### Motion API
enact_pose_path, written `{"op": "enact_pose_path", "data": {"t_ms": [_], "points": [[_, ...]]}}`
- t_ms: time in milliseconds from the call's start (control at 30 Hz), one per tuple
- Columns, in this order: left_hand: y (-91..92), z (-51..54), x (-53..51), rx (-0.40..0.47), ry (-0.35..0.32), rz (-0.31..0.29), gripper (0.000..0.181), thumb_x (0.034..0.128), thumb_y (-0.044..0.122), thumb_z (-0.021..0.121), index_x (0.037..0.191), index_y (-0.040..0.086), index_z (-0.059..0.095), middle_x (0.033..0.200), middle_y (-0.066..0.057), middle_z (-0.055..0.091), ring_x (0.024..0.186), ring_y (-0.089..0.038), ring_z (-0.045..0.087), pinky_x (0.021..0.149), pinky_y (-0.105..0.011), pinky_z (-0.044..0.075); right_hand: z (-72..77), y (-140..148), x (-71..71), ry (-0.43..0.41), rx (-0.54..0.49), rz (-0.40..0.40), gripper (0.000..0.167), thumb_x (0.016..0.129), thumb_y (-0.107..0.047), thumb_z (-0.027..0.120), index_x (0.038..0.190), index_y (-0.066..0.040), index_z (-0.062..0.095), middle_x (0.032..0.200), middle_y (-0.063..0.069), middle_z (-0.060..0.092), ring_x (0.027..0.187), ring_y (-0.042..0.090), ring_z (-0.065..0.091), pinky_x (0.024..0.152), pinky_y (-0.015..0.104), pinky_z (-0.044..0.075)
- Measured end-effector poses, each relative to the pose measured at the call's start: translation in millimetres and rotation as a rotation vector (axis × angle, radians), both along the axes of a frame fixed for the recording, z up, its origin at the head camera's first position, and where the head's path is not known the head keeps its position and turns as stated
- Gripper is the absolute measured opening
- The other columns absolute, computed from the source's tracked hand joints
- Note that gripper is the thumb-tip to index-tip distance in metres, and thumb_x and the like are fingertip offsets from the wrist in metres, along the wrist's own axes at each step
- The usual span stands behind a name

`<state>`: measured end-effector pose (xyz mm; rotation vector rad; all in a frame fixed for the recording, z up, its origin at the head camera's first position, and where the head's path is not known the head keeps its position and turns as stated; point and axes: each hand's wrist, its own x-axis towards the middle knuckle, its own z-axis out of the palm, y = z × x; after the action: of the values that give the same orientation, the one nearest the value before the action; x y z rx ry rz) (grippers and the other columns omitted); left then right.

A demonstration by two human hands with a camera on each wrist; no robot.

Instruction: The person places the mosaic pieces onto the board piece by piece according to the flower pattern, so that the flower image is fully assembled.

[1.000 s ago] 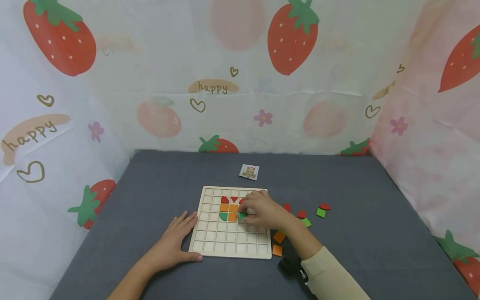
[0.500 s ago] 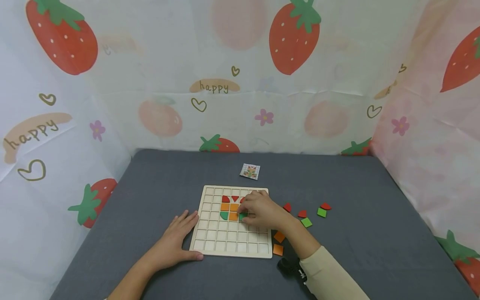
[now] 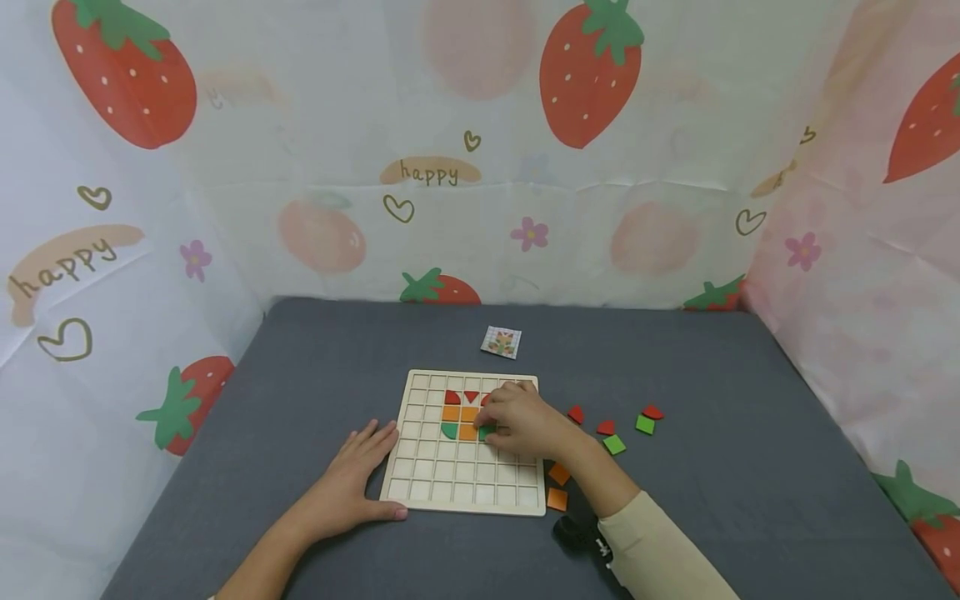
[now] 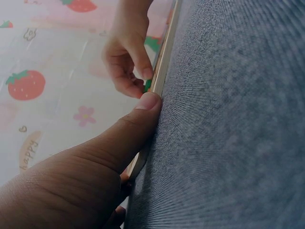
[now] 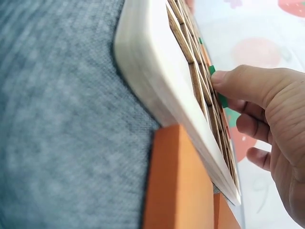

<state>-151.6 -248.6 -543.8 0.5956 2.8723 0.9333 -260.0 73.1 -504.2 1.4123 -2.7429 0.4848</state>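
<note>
A wooden grid board [image 3: 442,472] lies on the dark cloth, bearing red, orange and green pieces, among them an orange square [image 3: 468,432] beside a green quarter-round [image 3: 448,430]. My right hand [image 3: 529,423] reaches over the board's right part, thumb and fingers pinching a green piece [image 5: 222,99] at the surface, as the right wrist view shows; the cells under the palm are hidden. With fingers spread, my left hand [image 3: 347,487] rests against the board's left edge, thumb at its near left corner. In the left wrist view the thumb [image 4: 138,117] touches the board's side.
Right of the board lie loose orange squares [image 3: 557,499], green squares [image 3: 614,444] and red pieces [image 3: 652,412]. A small patterned card [image 3: 501,342] lies beyond the board. A black object [image 3: 573,533] is beside the right sleeve [image 3: 660,542]. Printed fabric surrounds the table.
The whole head view has shifted very slightly. Both hands keep their places at the board.
</note>
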Motion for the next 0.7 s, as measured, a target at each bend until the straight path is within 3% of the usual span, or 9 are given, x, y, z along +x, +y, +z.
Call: {"op": "enact_pose_path", "data": {"t_ms": [700], "points": [[0.1, 0.5, 0.6, 0.007, 0.006, 0.001, 0.120, 0.0709, 0.064, 0.085, 0.162, 0.008, 0.030, 0.169, -0.009, 0.026, 0.158, -0.038, 0.012, 0.126, -0.063, 0.008, -0.8, -0.4, -1.1, -0.025, 0.004, -0.018, 0.021, 0.092, -0.024, 0.079, 0.113, -0.026, 0.079, 0.101, -0.009, 0.065, 0.093, 0.011, 0.050, 0.091, 0.039, 0.038]]}}
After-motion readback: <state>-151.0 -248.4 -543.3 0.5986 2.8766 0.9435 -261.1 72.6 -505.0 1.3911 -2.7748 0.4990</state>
